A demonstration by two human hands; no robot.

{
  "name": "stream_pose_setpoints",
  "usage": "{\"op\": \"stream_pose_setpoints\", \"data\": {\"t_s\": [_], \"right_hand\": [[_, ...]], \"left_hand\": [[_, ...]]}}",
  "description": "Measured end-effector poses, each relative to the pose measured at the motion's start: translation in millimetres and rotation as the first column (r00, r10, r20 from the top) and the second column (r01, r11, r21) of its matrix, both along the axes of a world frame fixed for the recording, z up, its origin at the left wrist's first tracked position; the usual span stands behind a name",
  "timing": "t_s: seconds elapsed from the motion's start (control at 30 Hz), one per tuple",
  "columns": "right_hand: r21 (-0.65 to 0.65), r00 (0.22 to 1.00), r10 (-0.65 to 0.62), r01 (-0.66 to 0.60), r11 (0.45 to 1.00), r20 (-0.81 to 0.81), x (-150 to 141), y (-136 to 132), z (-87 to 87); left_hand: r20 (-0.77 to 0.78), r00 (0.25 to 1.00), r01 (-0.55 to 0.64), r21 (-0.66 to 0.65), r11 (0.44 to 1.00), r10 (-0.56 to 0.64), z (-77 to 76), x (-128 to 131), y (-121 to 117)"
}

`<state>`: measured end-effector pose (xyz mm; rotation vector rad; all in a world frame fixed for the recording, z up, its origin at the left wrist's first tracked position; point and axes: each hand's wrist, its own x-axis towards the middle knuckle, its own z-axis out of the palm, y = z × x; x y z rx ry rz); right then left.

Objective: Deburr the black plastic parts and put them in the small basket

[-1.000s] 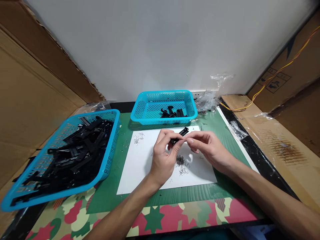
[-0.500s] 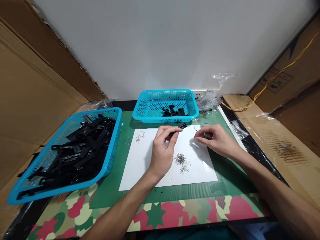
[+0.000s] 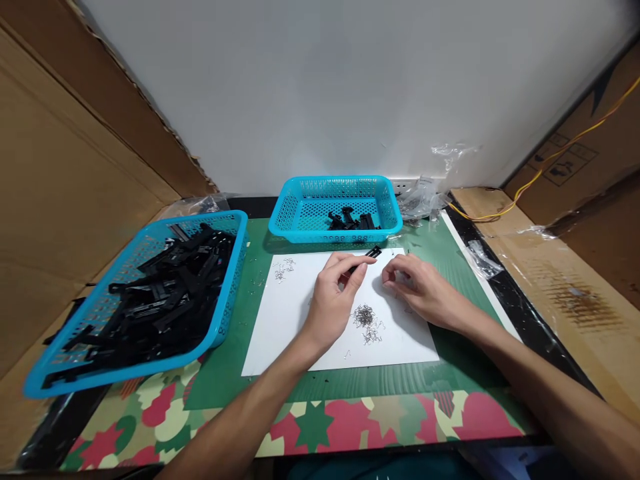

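My left hand [image 3: 336, 293] pinches a small black plastic part [image 3: 373, 252] between thumb and fingers, above a white sheet of paper [image 3: 280, 327]. To its right, my right hand [image 3: 417, 283] is curled with its fingertips together over the paper's right side; whatever they may pinch is too small to make out. Between and below the hands lies a pile of small bent metal wire pieces [image 3: 367, 320]. A smaller group of wire pieces [image 3: 284, 268] is near the paper's far left corner.
A blue basket [image 3: 231, 287] heaped with black plastic parts [image 3: 175, 293] stands at the left. Behind the paper, another blue basket [image 3: 300, 235] holds several black parts [image 3: 350, 220]. Clear plastic bags [image 3: 420, 200] lie at the back right, near a yellow cable [image 3: 525, 187]. Cardboard [image 3: 565, 267] borders the right side.
My right hand has moved slightly left, closer to my left hand, with its fingers curled further in. My left hand still holds the black plastic part. The whole view has shifted a little.
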<state>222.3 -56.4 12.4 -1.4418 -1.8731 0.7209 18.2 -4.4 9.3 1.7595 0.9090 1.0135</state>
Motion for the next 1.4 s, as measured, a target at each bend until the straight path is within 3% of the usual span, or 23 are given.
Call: {"op": "stream_pose_setpoints", "data": {"t_s": [0.1, 0.23, 0.4, 0.57, 0.97, 1.17, 1.4], "right_hand": [[0.105, 0.991, -0.003, 0.017, 0.994, -0.131, 0, -5, 12.2], [0.24, 0.977, -0.083, 0.13, 0.962, -0.198, -4, -9, 17.2], [0.17, 0.941, -0.012, 0.074, 0.983, -0.339, -7, -6, 8.3], [0.188, 0.928, -0.009, 0.085, 0.979, -0.373, -8, -5, 5.9], [0.381, 0.943, -0.177, 0.28, 0.881, -0.283, -20, -14, 8.7], [0.496, 0.964, -0.24, 0.265, 0.827, -0.115, -25, -17, 7.2], [0.486, 0.966, -0.223, 0.26, 0.835, -0.133, -29, -19, 4.9]], "left_hand": [[-0.009, 0.997, 0.069, -0.082, 0.994, -0.07, 0.6, 1, 0], [0.103, 0.976, 0.211, -0.223, 0.952, -0.192, 4.5, 3, -5], [0.205, 0.939, 0.327, -0.282, 0.902, -0.276, 8.1, 4, -10], [0.225, 0.942, 0.301, -0.244, 0.922, -0.248, 7.7, 4, -9], [0.169, 0.979, 0.161, -0.29, 0.943, -0.115, 7.0, 2, -7], [0.171, 0.982, 0.134, -0.298, 0.945, -0.085, 9.1, 4, -7], [0.168, 0.983, 0.124, -0.303, 0.945, -0.075, 8.6, 4, -7]]}}
